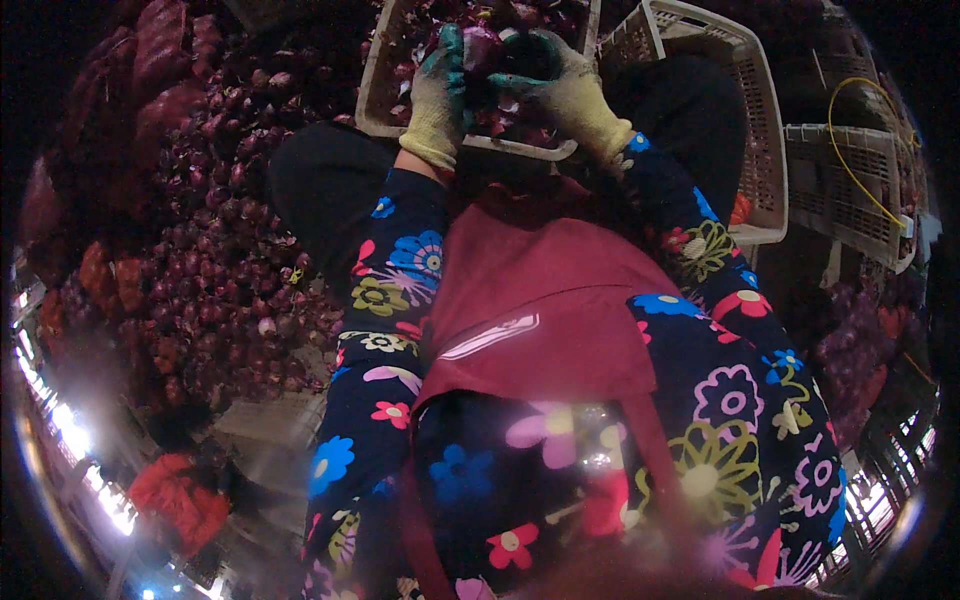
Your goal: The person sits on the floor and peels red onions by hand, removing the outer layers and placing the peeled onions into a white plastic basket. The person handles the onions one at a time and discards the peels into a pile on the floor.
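Note:
Both my hands wear cream knitted gloves with green coated fingers, over a plastic crate (pixel 480 144) that holds red onions and loose skins. My left hand (pixel 444 90) is at the crate's left part, its thumb and fingers against a red onion (pixel 480 49). To the right, my right hand (pixel 566 82) has its thumb and fingers curved apart around a dark gap. Something pale shows by its fingertips, too unclear to name. Whether that hand touches anything is hard to see.
A large heap of red onions (pixel 217 262) lies on the left, with filled mesh sacks (pixel 161 67) behind it. On the right stand a slatted plastic crate (pixel 772 165) and another crate (pixel 847 202) with a yellow cord (pixel 840 161). A red mesh bag (pixel 180 502) lies at lower left.

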The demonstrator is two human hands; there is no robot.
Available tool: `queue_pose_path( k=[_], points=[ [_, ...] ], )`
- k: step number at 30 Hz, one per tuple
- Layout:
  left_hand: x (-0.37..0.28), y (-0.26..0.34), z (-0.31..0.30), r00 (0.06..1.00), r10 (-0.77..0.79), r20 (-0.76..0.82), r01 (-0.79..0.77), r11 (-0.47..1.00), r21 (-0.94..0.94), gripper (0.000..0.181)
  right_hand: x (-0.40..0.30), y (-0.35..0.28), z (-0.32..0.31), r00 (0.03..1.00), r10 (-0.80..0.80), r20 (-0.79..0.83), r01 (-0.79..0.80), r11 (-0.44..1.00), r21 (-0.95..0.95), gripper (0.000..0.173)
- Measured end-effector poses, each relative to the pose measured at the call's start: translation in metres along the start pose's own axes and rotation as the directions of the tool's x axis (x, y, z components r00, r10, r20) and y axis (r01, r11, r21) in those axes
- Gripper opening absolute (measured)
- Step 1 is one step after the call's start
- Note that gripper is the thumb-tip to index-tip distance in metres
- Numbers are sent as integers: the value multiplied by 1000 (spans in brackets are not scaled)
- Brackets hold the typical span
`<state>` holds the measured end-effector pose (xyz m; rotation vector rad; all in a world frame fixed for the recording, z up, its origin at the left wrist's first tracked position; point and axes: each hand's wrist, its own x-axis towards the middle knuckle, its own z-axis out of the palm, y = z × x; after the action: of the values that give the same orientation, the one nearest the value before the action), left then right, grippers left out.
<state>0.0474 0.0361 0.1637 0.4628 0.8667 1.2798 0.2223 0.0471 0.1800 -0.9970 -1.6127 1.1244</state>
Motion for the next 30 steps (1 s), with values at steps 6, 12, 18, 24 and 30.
queue_pose_path(
  k=[6, 12, 18, 24, 30],
  points=[
    [2, -7, -4, 1000, -7, -16, 7, 999, 38, 45, -3, 7, 0, 997, 7, 83, 5, 990, -144, 34],
    [3, -16, -5, 989, 34, -143, -34, 999, 2, 50, -6, 13, 2, 988, 47, 150, -11, 973, -230, 30],
    [7, -16, -10, 975, 7, -220, -52, 978, -200, 51, -29, -6, 24, 956, 113, 271, -110, 994, -25, 29],
    [16, -10, -18, 995, -77, -67, 51, 944, -327, 46, -6, 21, -2, 977, 156, 143, -160, 987, 17, 33],
    [-1, -5, 0, 984, -148, -99, 132, 979, -153, 39, 4, 14, -17, 916, 279, 288, -277, 960, -46, 38]
  ],
)
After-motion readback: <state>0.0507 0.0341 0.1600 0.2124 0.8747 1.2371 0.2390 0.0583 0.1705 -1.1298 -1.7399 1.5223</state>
